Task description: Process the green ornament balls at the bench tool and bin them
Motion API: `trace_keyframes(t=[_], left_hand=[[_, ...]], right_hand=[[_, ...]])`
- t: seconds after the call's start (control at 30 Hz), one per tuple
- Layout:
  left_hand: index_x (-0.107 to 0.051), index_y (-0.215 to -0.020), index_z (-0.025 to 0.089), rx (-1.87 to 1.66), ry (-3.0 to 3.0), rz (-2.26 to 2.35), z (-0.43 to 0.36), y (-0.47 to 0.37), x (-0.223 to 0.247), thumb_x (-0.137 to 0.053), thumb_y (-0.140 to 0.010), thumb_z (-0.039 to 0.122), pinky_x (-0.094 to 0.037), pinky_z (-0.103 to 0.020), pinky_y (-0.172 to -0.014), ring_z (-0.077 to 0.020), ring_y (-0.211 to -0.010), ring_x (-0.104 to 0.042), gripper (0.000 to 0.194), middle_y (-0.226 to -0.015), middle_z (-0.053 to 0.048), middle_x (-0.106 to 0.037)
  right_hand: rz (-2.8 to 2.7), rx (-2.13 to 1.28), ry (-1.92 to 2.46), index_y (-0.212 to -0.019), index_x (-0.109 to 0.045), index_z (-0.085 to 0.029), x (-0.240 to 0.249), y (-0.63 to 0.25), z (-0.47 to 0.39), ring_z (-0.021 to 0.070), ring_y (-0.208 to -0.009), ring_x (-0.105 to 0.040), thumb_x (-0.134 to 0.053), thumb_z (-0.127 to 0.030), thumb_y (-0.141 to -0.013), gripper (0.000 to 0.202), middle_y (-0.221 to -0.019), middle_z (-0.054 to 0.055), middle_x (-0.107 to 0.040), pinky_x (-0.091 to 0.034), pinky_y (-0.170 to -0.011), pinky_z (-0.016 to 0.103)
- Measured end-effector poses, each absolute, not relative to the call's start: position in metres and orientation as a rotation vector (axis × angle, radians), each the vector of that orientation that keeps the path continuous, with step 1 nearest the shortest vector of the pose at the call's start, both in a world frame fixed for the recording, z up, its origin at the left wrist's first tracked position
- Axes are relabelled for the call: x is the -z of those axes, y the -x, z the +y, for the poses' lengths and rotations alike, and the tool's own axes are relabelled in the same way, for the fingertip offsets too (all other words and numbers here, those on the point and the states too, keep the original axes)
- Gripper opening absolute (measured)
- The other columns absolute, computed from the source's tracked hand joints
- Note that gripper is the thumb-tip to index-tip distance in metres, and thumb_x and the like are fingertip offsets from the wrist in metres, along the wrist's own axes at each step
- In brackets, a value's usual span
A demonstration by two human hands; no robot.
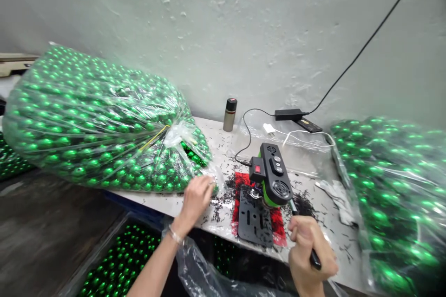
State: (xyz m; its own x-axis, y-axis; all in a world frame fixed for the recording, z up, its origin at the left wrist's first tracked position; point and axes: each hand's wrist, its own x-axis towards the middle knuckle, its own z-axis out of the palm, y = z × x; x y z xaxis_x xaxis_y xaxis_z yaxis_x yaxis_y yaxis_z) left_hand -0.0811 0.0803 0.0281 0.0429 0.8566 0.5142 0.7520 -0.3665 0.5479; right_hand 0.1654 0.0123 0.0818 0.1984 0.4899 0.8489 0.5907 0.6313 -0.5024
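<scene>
My right hand (310, 250) is wrapped round the black handle (315, 260) of a small press machine (275, 174) with a red switch. Beneath the machine is a slotted black base plate (254, 222) on a red mat (278, 227). My left hand (198, 195) is left of the machine, beside a big clear bag of shiny green balls (104, 139); its fingers are bent together, and whatever they may hold is too small to make out. Small black pieces (303, 204) lie scattered around the base.
Behind stand a bottle (229, 115) and a black power adapter (288, 114) with cables. A white glove (337, 197) lies right of the machine. Another bag of green balls (393, 199) fills the right side. Below the table edge is a lined container of green balls (120, 260).
</scene>
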Motion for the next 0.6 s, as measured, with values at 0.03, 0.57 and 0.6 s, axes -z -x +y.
trace_keyframes(t=[0.03, 0.57, 0.6], left_hand=[[-0.069, -0.110, 0.019, -1.181, -2.177, 1.866, 0.102, 0.091, -0.038, -0.047, -0.098, 0.025, -0.049, -0.048, -0.091, -0.0308, -0.105, -0.063, 0.026, -0.110, -0.015, -0.069], [-0.066, -0.115, 0.020, -1.269, -1.823, 1.698, 0.145, 0.126, -0.046, -0.066, -0.084, 0.039, -0.050, -0.031, -0.073, -0.0181, -0.077, -0.061, 0.036, -0.101, -0.006, -0.065], [-0.067, -0.114, 0.020, -1.324, -1.737, 1.621, 0.136, 0.123, -0.045, -0.067, -0.083, 0.043, -0.050, -0.030, -0.070, -0.0171, -0.075, -0.060, 0.039, -0.098, -0.005, -0.065]], right_hand=[[-1.435, 0.096, 0.962, -0.063, -0.047, -0.019, -0.082, -0.165, 0.012, 0.0105, -0.057, -0.052, -0.047, -0.005, -0.091, 0.031, -0.059, -0.003, -0.050, -0.035, -0.052, 0.027], [-1.421, 0.097, 0.932, -0.063, -0.046, -0.019, -0.072, -0.165, 0.013, 0.0118, -0.056, -0.053, -0.047, -0.003, -0.089, 0.031, -0.058, -0.002, -0.050, -0.036, -0.050, 0.027], [-1.423, 0.104, 0.925, -0.063, -0.045, -0.019, -0.073, -0.164, 0.014, 0.0115, -0.056, -0.052, -0.047, -0.002, -0.089, 0.031, -0.058, -0.002, -0.050, -0.036, -0.050, 0.026]])
